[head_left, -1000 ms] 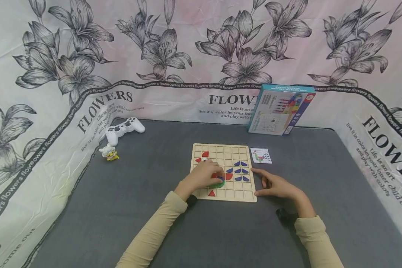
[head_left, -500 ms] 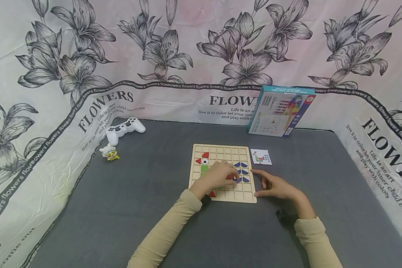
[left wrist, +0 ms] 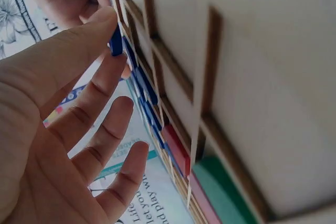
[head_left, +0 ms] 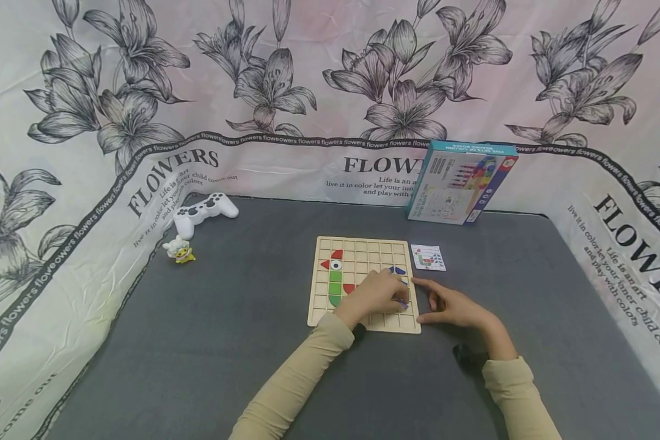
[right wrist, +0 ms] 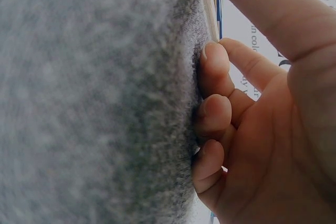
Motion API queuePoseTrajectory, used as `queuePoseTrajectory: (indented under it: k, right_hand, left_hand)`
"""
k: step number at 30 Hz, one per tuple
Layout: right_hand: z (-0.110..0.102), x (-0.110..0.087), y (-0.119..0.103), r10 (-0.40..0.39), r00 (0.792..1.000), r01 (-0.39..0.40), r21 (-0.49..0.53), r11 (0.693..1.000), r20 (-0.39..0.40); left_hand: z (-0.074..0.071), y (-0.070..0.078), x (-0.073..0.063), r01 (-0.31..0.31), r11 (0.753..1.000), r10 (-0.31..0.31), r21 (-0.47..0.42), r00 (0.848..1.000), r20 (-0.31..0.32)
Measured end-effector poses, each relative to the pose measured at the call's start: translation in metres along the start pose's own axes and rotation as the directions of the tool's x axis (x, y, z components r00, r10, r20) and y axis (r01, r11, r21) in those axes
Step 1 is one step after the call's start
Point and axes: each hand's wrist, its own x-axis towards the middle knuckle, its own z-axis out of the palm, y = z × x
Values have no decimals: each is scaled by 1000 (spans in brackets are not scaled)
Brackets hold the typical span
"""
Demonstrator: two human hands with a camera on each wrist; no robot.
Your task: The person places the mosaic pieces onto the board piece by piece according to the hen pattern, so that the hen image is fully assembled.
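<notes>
The wooden grid board point(head_left: 318, 311) lies flat on the grey table. Over its lower right cells is my left hand point(head_left: 375, 293), pinching a blue tile point(left wrist: 116, 42) between thumb and index finger. Other blue tiles point(left wrist: 149, 111) sit close by, mostly covered by this hand in the head view. On the board's left side, green tiles point(head_left: 335, 277) run in a column under a round eye tile point(head_left: 336, 265), with red tiles point(head_left: 337, 253) around it. My right hand point(head_left: 458, 305) rests beside the board, straight index finger and thumb touching its right edge, other fingers curled.
A small printed picture card point(head_left: 429, 258) lies off the board's upper right corner. Behind it a teal-edged box point(head_left: 455, 183) leans against the flowered cloth. At the back left are a white game controller point(head_left: 206, 211) and a small figurine point(head_left: 180, 250).
My left hand has moved right across the board, from the green and red tiles to the blue ones, uncovering the green column. The right hand has stayed in place.
</notes>
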Motion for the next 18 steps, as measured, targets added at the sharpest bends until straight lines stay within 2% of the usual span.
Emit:
queuePoseTrajectory:
  k: [7,18]
  right_hand:
    - [0,-1,-1,-34,999,34,14,999,-10]
    - [0,0,1,-15,1000,16,11,1000,-12]
  left_hand:
    - [2,4,1,7,1000,-7,30,1000,13]
    - [0,5,-2,6,1000,-7,24,998,67]
